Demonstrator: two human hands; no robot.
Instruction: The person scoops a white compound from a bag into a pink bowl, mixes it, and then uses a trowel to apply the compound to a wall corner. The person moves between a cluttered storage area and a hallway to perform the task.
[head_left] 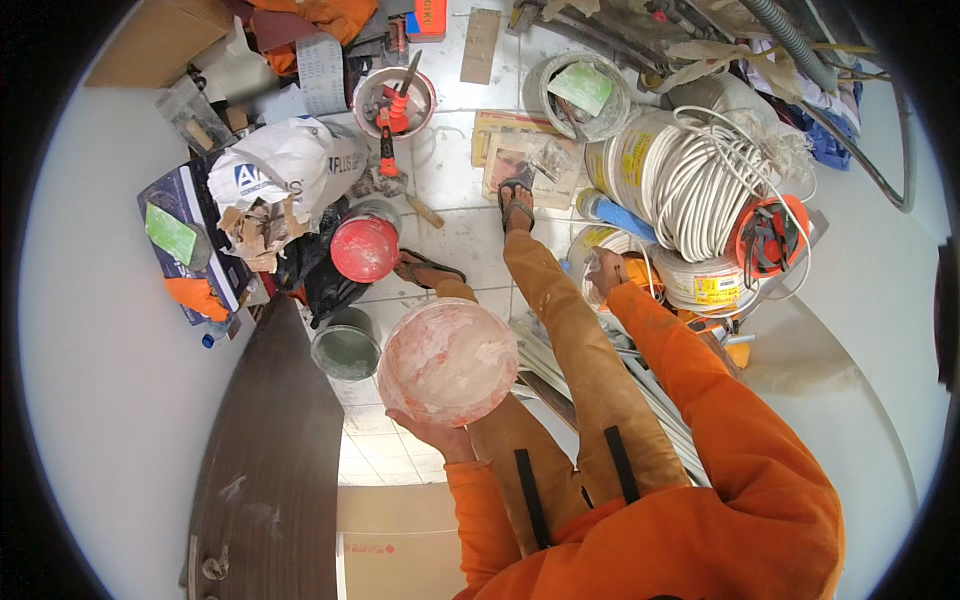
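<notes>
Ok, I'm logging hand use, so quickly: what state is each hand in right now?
Left hand: holding the smeared, pinkish round tub by its near edge.
Right hand: near the white cable coils; open or closed cannot be told.

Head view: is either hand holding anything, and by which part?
The left hand holds the smeared round container by its near edge; whether the right hand grips anything cannot be told.

Smudged white tiled floor (455, 240) | pale wall (110, 250), floor's left edge | white wall (880, 290), right edge | dark-brown door (270, 460), near-left corner
</notes>
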